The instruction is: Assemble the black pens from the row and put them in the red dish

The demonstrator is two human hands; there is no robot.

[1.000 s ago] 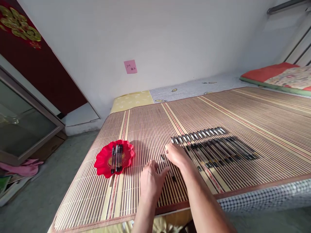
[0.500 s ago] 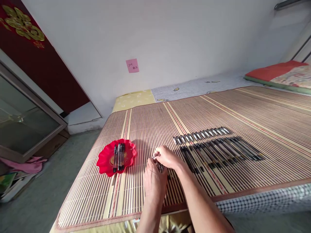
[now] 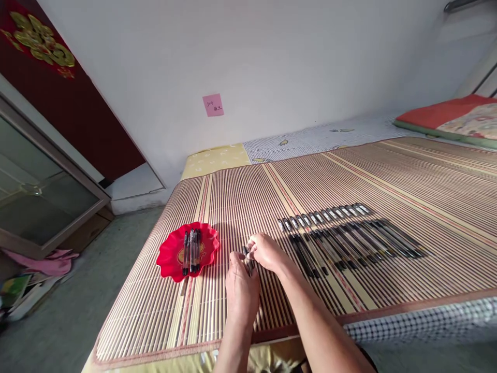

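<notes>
My left hand [image 3: 241, 287] is closed around a small bunch of pens [image 3: 249, 265], mostly hidden by the fingers. Pinched at the upper part of that bunch, the fingertips of my right hand [image 3: 264, 251] touch something pale and small that I cannot make out. To the left, several clear-barrelled pens with black caps [image 3: 193, 251] lie side by side in a red scalloped plate [image 3: 166, 254]. On the right is a long row of dark pens [image 3: 341, 246], and just beyond it a row of short black pen caps [image 3: 324, 215].
A striped bamboo mat [image 3: 229, 202] covers the bed, with checked cloth [image 3: 427, 316] hanging at its near edge. Behind stands a white wall with a pink note [image 3: 213, 105]. Folded red bedding [image 3: 438, 114] lies at the far right, and a glass-panelled door [image 3: 42, 181] is at the left.
My left hand has shifted slightly left and drawn a little apart from my right hand, showing more of the pens' dark upper ends. The rows and the plate have stayed put.
</notes>
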